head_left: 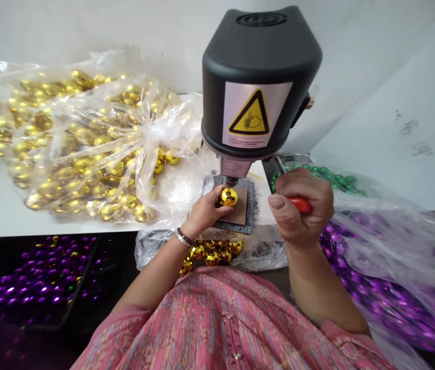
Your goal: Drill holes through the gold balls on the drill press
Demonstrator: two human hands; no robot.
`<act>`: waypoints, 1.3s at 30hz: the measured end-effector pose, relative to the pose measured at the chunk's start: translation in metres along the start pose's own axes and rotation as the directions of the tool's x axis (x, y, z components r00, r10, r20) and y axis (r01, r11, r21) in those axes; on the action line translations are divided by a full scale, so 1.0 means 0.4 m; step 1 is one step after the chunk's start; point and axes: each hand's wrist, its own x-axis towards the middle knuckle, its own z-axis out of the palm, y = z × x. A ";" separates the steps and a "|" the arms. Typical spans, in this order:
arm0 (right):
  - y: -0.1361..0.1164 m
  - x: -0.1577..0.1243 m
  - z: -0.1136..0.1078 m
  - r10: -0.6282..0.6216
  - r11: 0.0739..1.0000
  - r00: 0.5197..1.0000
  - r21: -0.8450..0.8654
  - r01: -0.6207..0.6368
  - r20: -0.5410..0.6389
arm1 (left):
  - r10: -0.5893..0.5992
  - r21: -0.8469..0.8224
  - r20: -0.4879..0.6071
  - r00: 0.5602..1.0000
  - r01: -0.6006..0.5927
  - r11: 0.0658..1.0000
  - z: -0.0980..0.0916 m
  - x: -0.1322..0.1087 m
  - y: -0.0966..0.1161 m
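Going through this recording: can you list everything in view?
benchtop drill: one, black, top centre
warning label: one, yellow and white, on the drill
brown pad: one, brown on a dark plate, under the drill
gold bead: one, gold, on the pad
bagged gold beads: many, gold, clear bag, left
loose gold beads: several, gold, below the pad
tray beads: many, purple, dark tray, lower left
bagged purple beads: many, purple, clear plastic, right
green beads: many, green, upper right
red-handled tool: one, red, right hand
left hand: one, holding the gold bead, bracelet on wrist
right hand: one, gripping the tool
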 end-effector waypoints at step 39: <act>-0.027 0.142 0.049 0.309 0.948 0.894 0.027 -0.318 -0.325 | -0.026 -0.086 -0.181 0.983 0.010 0.996 -0.169 -0.218 -0.129</act>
